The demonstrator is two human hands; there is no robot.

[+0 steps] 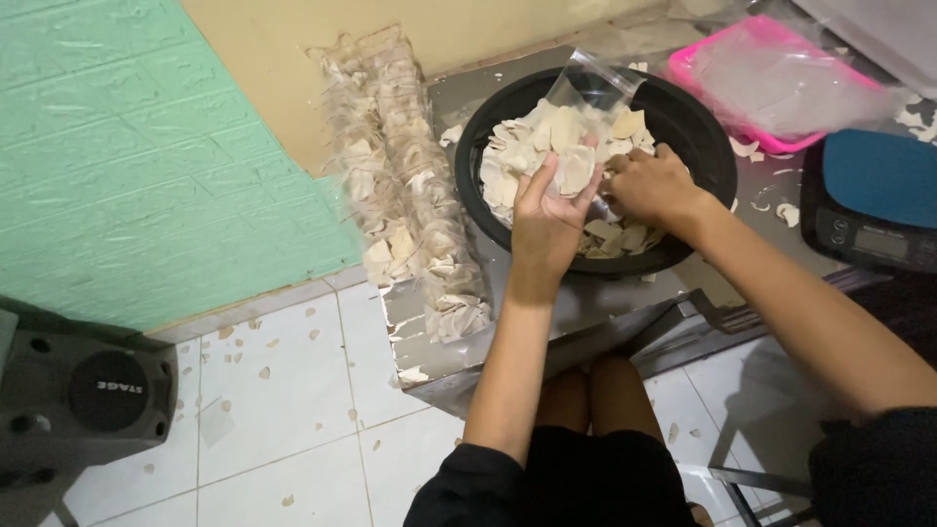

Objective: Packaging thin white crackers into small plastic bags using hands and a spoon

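Both bare arms reach far forward. The left hand (549, 210) is raised, palm up, fingers curled in a grasp. The right hand (652, 185) is fisted, knuckles up, just right of it.

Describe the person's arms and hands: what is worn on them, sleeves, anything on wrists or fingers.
Both arms are bare from the hands up to short black sleeves near the shoulders. The left hand and right hand wear no gloves; no watch, bracelet or ring is visible.

Scale (878, 200) cut off at right, right fingers (625, 195) buried — chips

Green brick-pattern wall (107, 156), crumb-strewn white tiled floor (283, 420)
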